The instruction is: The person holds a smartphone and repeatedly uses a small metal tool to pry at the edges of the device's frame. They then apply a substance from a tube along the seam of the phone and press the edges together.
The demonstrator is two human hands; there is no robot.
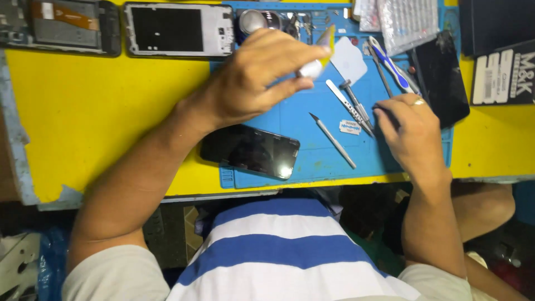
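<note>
Here, reading from the left, I see 2 stripped phone frames (178,29) along the top of the yellow table (83,111), well apart from the hands. Nearer me a dark phone (251,150) lies face up, half on the blue mat (312,161), untouched, with the left forearm passing over it. My left hand (256,78) hovers above the mat, fingers closed around a small white bottle (313,67) with a yellow tip, tilted toward the middle of the mat. Right of it lie a thin blade tool (333,140), tweezers (351,106), a razor blade (350,127) and a blue-handled tool (390,62). My right hand (415,136) rests on the mat's right part, its fingers pinched together on a small dark piece I cannot make out. Just beyond it lies a black screen panel (443,78).

I judge the step as bringing the bottle over the work. The next move calls for a steady tilt and a light squeeze.
</note>
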